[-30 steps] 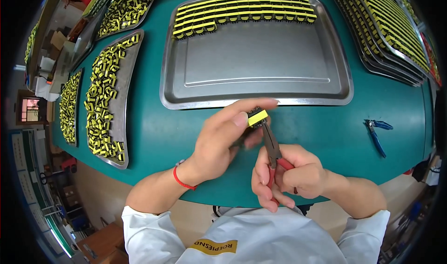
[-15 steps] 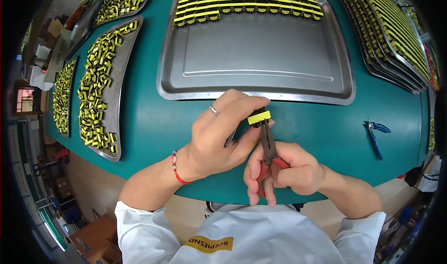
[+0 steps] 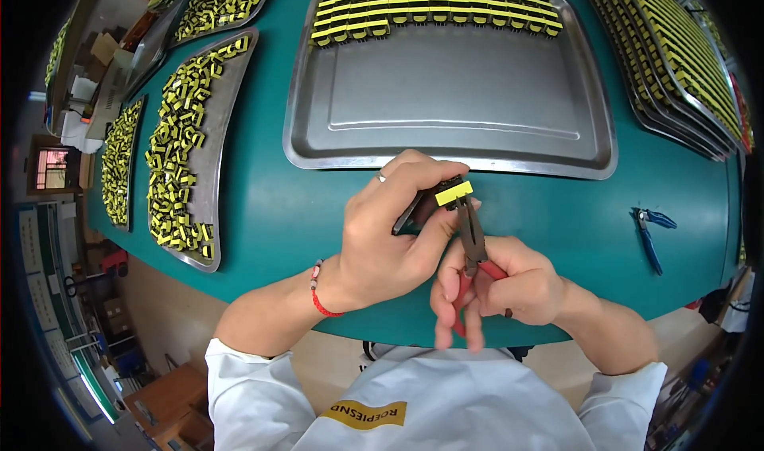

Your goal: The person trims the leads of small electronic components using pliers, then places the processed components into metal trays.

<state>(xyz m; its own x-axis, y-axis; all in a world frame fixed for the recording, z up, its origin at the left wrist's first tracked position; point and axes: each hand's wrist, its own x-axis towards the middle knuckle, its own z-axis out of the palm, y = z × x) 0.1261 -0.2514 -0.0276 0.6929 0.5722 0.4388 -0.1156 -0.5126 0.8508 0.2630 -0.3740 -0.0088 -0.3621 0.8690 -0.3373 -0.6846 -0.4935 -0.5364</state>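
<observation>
Overall, we record a green bench (image 3: 263, 212) bearing a large metal tray (image 3: 454, 85). Nearer, the left hand (image 3: 390, 236) and right hand (image 3: 517, 280) are both engaged: the latter grips red-handled pliers (image 3: 473, 242), the former pinches one yellow-faced block (image 3: 454, 193) before the tray's near rim, at the plier tips. Jaw contact we cannot confirm. We advise bracing the block firmly, tips square, squeeze light.
</observation>
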